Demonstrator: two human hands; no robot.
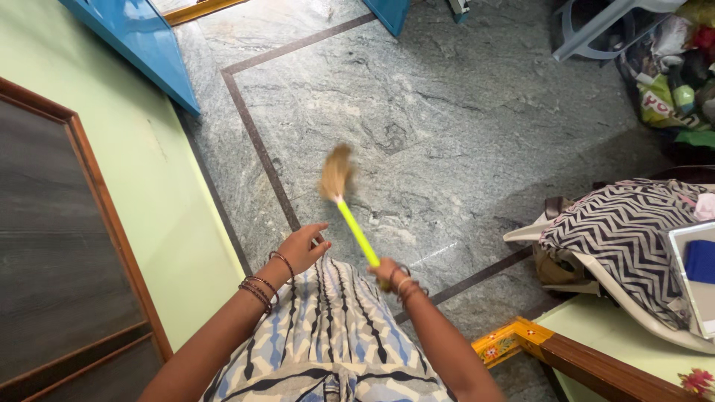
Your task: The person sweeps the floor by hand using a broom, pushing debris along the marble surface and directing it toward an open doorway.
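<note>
grey-green marble floor [462, 126] lies beneath a person whose right hand [386, 274] is closed around the yellow handle of a small broom [345, 201], its blurred straw head pointing far over the tiles; the left hand [302, 249] hangs open and empty near the pale green wall [160, 193].

right hand [385, 272] grips a broom [348, 202]; left hand [302, 248] open.
</note>
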